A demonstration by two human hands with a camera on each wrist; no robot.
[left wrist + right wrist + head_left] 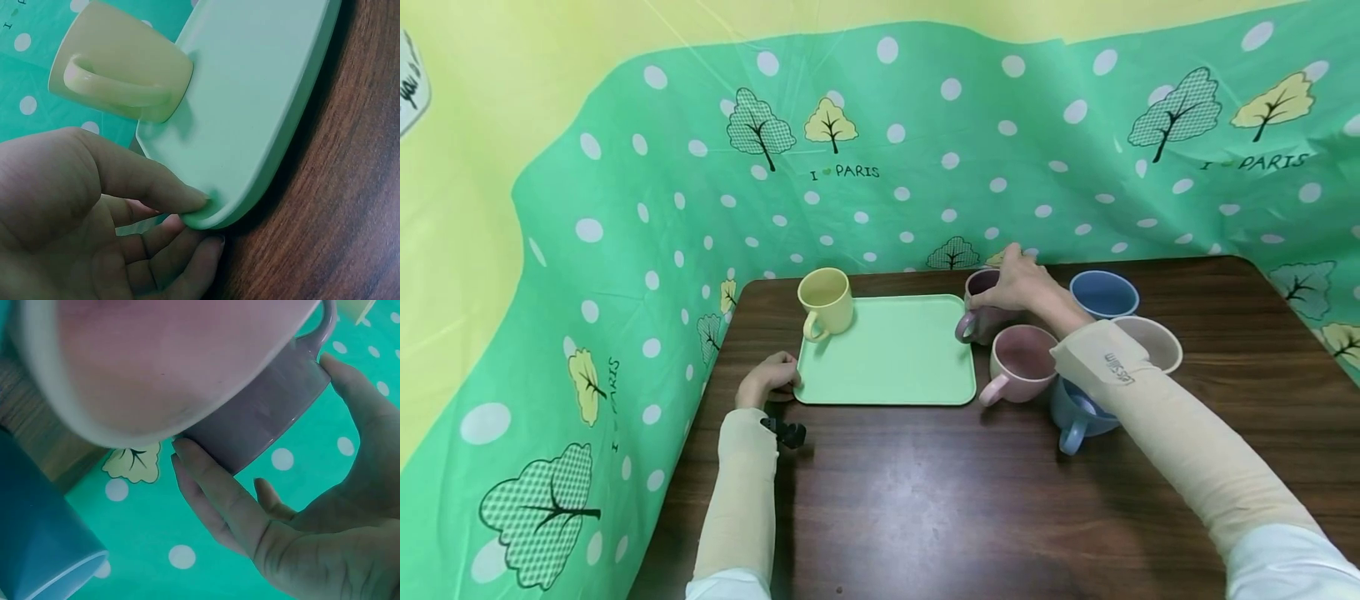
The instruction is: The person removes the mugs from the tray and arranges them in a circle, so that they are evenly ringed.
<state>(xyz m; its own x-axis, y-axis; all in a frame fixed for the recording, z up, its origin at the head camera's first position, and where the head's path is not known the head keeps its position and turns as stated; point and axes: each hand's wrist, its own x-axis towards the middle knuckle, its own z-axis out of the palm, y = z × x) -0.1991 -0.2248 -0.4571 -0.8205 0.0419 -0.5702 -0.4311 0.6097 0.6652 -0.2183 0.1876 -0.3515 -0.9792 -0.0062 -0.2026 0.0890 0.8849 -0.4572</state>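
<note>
On the table [925,500], left hand [769,379] pinches the near-left corner of the green tray [887,354], yellow mug [825,302] at its far-left corner; right hand [1018,283] grasps the mauve mug [981,317] just off the tray's right edge.

Purple mug [983,312] half covered by the right hand [1018,283] in the head view, rim and far wall unseen. Lower blue mug [1075,412] mostly under the right sleeve [1150,400]. Beige mug [1157,340] partly behind that sleeve. Small black object [784,432] at the left wrist too small to identify. Pink mug [162,356] blurred, cut by the right wrist view's top edge.
</note>
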